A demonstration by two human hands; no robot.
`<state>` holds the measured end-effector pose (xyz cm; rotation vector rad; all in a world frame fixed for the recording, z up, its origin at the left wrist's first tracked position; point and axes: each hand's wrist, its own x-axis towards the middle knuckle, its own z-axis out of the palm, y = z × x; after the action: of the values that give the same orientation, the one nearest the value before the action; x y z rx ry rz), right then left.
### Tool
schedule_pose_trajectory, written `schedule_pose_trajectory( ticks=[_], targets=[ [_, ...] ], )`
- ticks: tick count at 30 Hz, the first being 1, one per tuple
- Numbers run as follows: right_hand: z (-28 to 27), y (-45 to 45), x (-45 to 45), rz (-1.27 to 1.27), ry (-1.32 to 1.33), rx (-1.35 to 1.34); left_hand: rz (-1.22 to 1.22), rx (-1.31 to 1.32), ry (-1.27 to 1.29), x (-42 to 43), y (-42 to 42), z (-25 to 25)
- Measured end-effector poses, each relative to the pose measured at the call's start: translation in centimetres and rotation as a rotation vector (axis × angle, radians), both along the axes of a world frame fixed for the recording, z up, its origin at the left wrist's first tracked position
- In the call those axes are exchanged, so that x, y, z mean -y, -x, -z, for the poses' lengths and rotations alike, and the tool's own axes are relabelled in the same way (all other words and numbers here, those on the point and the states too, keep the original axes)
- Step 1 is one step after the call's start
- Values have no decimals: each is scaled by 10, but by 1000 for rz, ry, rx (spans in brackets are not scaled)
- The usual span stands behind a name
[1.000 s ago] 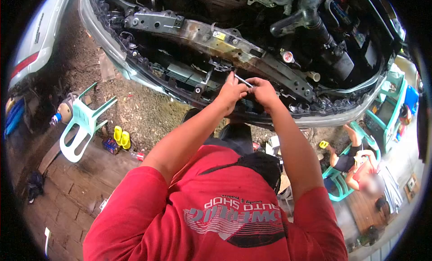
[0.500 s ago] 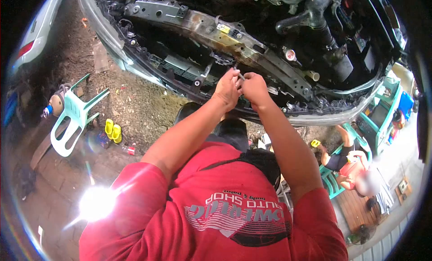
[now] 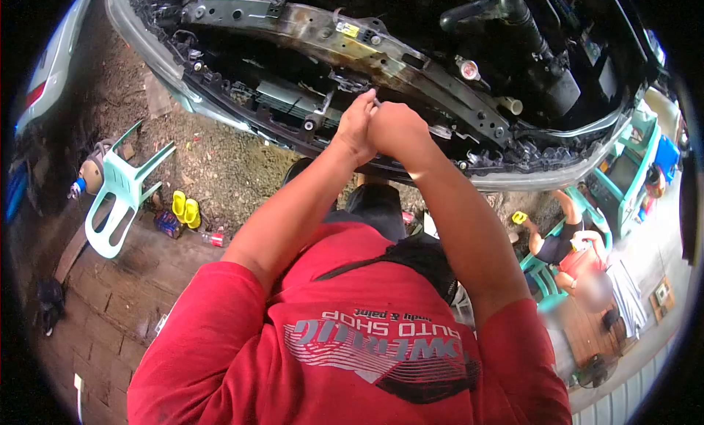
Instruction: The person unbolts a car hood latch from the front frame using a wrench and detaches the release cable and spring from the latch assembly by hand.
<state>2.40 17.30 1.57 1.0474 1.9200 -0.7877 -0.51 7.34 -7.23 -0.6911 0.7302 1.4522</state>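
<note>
My left hand (image 3: 357, 126) is closed, its fingertips pinched together in front of the car's front panel. Against it, my right hand (image 3: 400, 130) forms a fist. A short piece of a thin metal rod (image 3: 377, 102) shows between the fingers; the rest is hidden, so its exact kind cannot be told. Just beyond the fingertips lies the latch area (image 3: 350, 82) below the rusty radiator support bar (image 3: 308, 30). The bumper edge (image 3: 275, 128) passes under both wrists.
A radiator cap (image 3: 468, 69) and black hoses lie in the engine bay. Left are a pale green plastic chair (image 3: 117, 183) and yellow clogs (image 3: 186, 209). To the right, a person (image 3: 579, 260) sits on a green chair. Another car (image 3: 59, 73) stands far left.
My right hand has turned and closed in against my left, covering most of the rod that showed before. The view has shifted slightly, so the car appears higher and farther left.
</note>
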Motion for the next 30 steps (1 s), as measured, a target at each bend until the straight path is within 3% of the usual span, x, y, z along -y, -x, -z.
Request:
schedule_pose_trajectory(
  ticks=[2, 5, 10, 14, 16, 17, 21, 23, 26, 30],
  targets=[
    [-3, -3, -1, -236, -15, -119, -3, 41, 26, -6, 5, -12],
    [5, -5, -2, -371, -27, -137, -20, 87, 28, -6, 0, -5],
    [10, 34, 7, -394, -7, -124, -96, -4, -92, 3, 1, -8],
    [4, 56, 14, -500, 36, -32, 455, -1174, -230, 21, 6, 42],
    [-29, 50, 8, -594, 55, -67, 91, -236, -350, 21, 8, 26],
    [-30, 48, 8, -614, 47, -62, -84, 166, -275, 22, 9, 18],
    [-11, 15, 14, -594, 32, 57, -50, 173, -135, 28, -12, 14],
    [11, -19, 14, -454, -54, -119, -55, 166, -89, 23, -13, 12],
    [19, -35, 7, -313, -38, -36, 156, -85, 103, 15, -8, -3],
    [33, -44, -3, -334, -98, -113, 197, -142, 99, 7, -3, -5]
  ],
)
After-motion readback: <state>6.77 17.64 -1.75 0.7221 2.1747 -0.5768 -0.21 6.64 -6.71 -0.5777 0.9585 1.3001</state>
